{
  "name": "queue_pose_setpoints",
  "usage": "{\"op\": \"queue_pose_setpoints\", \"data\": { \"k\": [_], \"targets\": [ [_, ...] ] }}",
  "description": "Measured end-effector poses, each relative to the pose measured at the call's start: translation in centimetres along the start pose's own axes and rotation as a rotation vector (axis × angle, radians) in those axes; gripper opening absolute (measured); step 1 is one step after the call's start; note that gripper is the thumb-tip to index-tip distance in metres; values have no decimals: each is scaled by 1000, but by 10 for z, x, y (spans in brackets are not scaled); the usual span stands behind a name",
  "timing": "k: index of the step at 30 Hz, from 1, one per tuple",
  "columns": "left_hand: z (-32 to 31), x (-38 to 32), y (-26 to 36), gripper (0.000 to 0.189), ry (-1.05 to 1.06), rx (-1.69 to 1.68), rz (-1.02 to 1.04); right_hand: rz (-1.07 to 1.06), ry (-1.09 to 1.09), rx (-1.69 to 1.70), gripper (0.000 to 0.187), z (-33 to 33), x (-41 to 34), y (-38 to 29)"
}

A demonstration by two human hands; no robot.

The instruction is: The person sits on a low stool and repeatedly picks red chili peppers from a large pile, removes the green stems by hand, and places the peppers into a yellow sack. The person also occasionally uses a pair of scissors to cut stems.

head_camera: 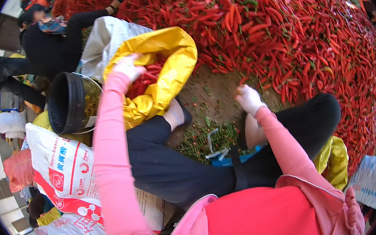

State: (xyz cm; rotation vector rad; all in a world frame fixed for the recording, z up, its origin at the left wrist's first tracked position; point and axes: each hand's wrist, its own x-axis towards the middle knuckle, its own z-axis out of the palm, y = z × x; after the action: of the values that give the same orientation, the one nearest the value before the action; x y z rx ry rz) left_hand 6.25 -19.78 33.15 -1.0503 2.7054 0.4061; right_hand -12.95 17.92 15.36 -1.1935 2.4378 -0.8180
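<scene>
My left hand [128, 68], in a white glove, hangs over the mouth of a yellow woven sack [178, 80] with a rolled-down rim. Its fingers are apart, and nothing shows between them. Red chili peppers [145, 78] lie inside the sack below. My right hand [250, 100], also gloved, hovers over bare ground near the lower edge of a big heap of red chili peppers [269, 35]. Its fingers are curled and blurred at the tips, so whether they pinch anything is unclear.
Green chili stems [194, 141] litter the floor between my legs. A black bucket [64, 103] with a wire handle lies tipped left of the yellow sack. Printed white sacks [64, 163] are stacked at my left. A person in dark clothes [51, 49] reaches toward the heap at upper left.
</scene>
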Motion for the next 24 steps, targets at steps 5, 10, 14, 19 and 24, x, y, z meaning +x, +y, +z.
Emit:
{"op": "queue_pose_setpoints", "data": {
  "k": [5,10,14,19,24],
  "targets": [
    [-49,-6,37,43,-23,-213,198,164,-322,45,42,4,42,33],
    [97,-4,147,47,-392,-103,570,394,-746,-258,66,9,43,33],
    [233,-44,152,73,-809,213,205,297,-1073,-229,77,24,-1,31],
    [294,-82,120,89,-902,48,-113,540,-1320,-91,86,49,-31,34],
    [303,-66,135,81,-939,-14,173,594,-1128,-49,90,85,-60,12]
  ]
}}
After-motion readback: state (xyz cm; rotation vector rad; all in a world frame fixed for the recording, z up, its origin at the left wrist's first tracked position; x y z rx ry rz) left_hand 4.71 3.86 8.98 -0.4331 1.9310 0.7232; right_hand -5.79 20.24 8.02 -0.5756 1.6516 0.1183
